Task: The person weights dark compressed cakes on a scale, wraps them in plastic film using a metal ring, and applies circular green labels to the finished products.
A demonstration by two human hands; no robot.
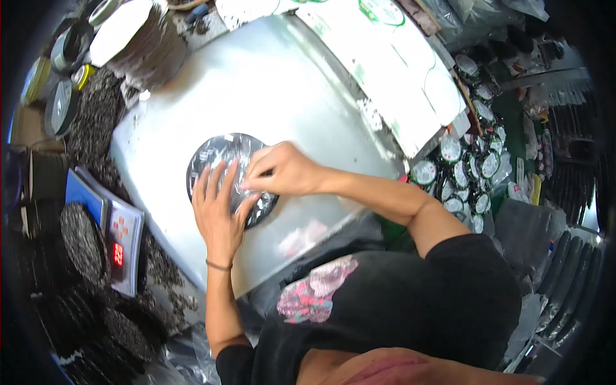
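A round black tray or dish (233, 144) with shiny clear plastic film over it lies on the smooth pale work surface. My left hand (219, 207) rests on the film with its fingers spread, over the near left part of the disc. Above the right side of the disc is my right hand (281, 171), its thumb and fingertips pinched together at the film. Whether the film is caught between these fingertips is hard to see. The fingertips of both hands are near each other. The disc's contents cannot be made out through the glare.
A digital scale (126, 240) with a lit display stands at left, holding a round dark flaky piece (83, 243). Dark loose flakes (94, 115) lie along the left edge. White printed sheets (385, 62) cover the back right. Many labelled round packs (459, 173) are heaped at right.
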